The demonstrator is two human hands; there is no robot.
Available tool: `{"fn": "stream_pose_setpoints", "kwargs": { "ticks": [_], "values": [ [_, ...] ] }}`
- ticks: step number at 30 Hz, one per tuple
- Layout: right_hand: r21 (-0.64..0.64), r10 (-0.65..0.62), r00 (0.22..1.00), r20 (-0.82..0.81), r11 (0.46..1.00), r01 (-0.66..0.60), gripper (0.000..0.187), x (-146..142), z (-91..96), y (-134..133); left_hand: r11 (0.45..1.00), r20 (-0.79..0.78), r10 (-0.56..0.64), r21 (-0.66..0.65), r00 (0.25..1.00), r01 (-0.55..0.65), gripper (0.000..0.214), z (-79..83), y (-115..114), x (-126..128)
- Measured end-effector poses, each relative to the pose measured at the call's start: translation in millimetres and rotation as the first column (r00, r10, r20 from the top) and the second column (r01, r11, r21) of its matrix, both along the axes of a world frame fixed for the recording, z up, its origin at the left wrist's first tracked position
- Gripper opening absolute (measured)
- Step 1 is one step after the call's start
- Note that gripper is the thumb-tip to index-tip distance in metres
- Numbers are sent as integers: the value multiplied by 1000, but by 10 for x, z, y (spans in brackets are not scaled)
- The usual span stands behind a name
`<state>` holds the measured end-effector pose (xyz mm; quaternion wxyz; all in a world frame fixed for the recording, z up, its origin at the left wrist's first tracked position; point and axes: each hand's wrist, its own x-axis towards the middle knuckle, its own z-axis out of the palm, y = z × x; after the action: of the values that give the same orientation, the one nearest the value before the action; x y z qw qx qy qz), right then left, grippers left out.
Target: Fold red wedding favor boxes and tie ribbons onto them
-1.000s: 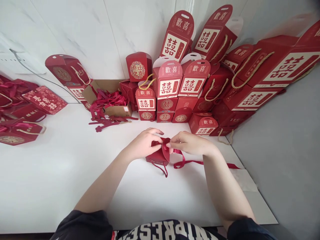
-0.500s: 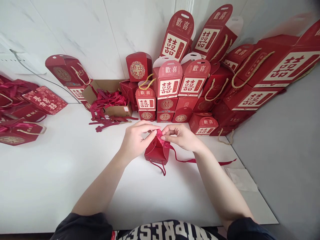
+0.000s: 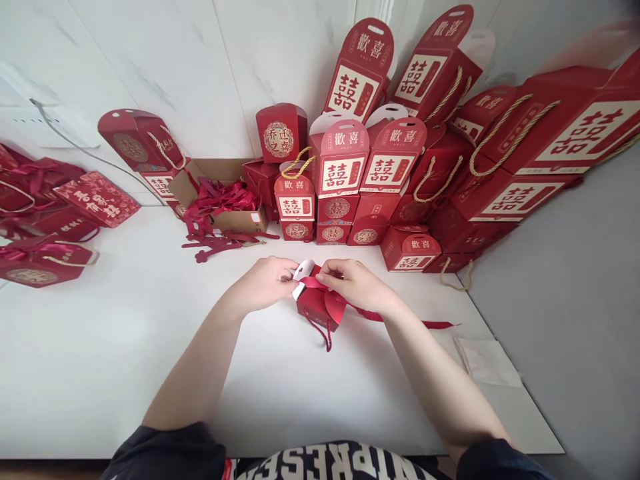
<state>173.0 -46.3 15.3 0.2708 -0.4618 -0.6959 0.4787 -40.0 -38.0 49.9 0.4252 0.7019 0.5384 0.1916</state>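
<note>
Upper left: thin grey cable, trailing down white marbled wall tiles. Left edge: cluster of red cardboard boxes; beside it, rectangular red floral-patterned piece with white characters. Left of upper centre: open brown cardboard carton holds tangled crimson satin ribbons. Upper centre to upper right: stacked red cardboard gift boxes, cream-panelled. Lower right: flat whitish sheet.

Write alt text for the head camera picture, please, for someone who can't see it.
A person's right hand pinches a red ribbon over a small red box on a white table, while the left hand is at the box's pale-lined flap. Behind stand stacked red boxes and an open cardboard box of loose ribbons.
</note>
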Motion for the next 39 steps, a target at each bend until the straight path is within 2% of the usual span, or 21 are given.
{"fn": "stream_pose_setpoints", "kwargs": {
  "ticks": [3, 5, 9, 13, 20, 26, 31, 35, 39],
  "values": [
    [42, -29, 999, 19, 999, 29, 27, -35, -4, 4, 994, 17, -53, -94, 998, 54, 9, -24, 31, -24],
    [56, -57, 998, 24, 997, 56, 26, -35, 5, 12, 992, 21, -49, -111, 999, 51, 12, -42, 38, -33],
    [93, -132, 989, 64, 988, 126, 25, -34, -3, 24, 992, 23, -41, -122, 999, 43, 18, -49, 39, -34],
    [139, -155, 983, 103, 980, 140, 24, -84, -42, 17, 992, 15, -43, -121, 999, 45, 22, -33, 31, -26],
    [202, -228, 965, 129, 959, 199, 22, -233, -157, 16, 992, -11, -72, -107, 997, 71, 18, 19, 1, -11],
    [203, -199, 974, 108, 964, 175, 20, -251, -169, 9, 992, 29, -69, -106, 997, 71, 26, 6, 33, -36],
    [163, -162, 984, 73, 975, 148, 22, -235, -128, -7, 992, -55, -113, -57, 992, 110, 21, -38, 71, -45],
    [144, -84, 995, 49, 987, 76, 22, -130, -36, -8, 994, 36, -51, -93, 998, 54, 15, -13, 112, -73],
    [173, -25, 997, 78, 985, 12, 20, 168, 78, 35, 986, 121, 162, -67, 979, -155, 11, 66, 177, -211]
  ]
}}
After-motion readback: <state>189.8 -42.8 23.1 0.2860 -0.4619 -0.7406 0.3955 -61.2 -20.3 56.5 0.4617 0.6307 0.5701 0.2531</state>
